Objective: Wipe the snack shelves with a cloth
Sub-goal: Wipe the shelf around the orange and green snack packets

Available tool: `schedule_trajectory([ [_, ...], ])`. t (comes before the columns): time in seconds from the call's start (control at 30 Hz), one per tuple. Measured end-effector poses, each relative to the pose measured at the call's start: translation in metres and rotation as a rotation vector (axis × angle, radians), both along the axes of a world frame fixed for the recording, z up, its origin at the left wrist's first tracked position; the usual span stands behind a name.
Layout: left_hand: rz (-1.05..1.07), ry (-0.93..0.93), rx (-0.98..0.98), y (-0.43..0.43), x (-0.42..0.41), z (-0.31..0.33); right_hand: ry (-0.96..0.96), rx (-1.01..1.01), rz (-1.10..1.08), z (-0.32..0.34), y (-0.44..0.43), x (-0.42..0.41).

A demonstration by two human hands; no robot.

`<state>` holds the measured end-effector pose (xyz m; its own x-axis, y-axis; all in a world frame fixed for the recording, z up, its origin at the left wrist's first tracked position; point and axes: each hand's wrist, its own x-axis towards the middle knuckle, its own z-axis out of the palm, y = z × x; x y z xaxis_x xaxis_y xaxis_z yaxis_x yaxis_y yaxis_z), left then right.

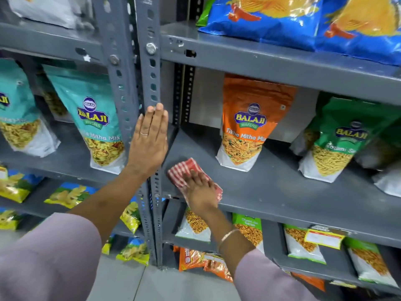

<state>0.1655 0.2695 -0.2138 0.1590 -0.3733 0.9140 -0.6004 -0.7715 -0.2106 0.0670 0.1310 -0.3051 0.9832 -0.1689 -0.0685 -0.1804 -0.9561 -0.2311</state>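
Note:
A red-and-white checked cloth (182, 170) lies flat at the front left corner of the grey metal shelf (282, 192). My right hand (200, 192) presses down on the cloth, fingers spread over it. My left hand (149, 137) rests flat against the perforated upright post (149, 68), fingers together and pointing up, holding nothing. An orange snack bag (251, 120) stands on the same shelf behind and to the right of the cloth. A green snack bag (338, 137) stands farther right.
Teal snack bags (93, 114) stand on the shelf left of the post. Blue chip bags (303, 20) lie on the shelf above. Lower shelves hold yellow packs (69, 194) and white-green packs (301, 242). Orange packs (193, 259) sit near the floor.

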Motion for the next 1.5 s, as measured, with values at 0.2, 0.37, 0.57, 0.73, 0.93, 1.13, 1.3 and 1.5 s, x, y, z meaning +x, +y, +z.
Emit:
schedule_trajectory([
  [0.2,0.085,-0.002,-0.019,-0.003,-0.003,0.001,0.033,-0.099,-0.372,-0.006,-0.088,-0.063],
  [0.37,0.134,0.143,0.06,-0.026,-0.032,-0.016,0.04,-0.079,-0.297,-0.001,-0.064,-0.054],
  [0.57,0.046,0.351,0.271,-0.07,-0.067,-0.049,0.137,-0.007,-0.173,0.012,-0.046,-0.055],
  [0.73,0.044,0.553,0.406,-0.087,-0.084,-0.077,0.104,-0.019,-0.307,0.002,-0.125,-0.086],
  [0.93,0.014,0.756,0.453,-0.147,-0.115,-0.102,-0.252,0.027,-0.437,0.005,-0.196,-0.116],
  [1.13,0.044,0.933,0.446,-0.202,-0.14,-0.12,-0.161,0.053,-0.657,-0.012,-0.27,-0.126],
  [1.3,0.066,1.008,0.392,-0.212,-0.146,-0.128,0.004,0.027,-0.443,-0.013,-0.265,-0.096],
  [1.5,0.067,1.018,0.364,-0.212,-0.141,-0.132,-0.032,0.046,-0.249,-0.013,-0.294,-0.054],
])
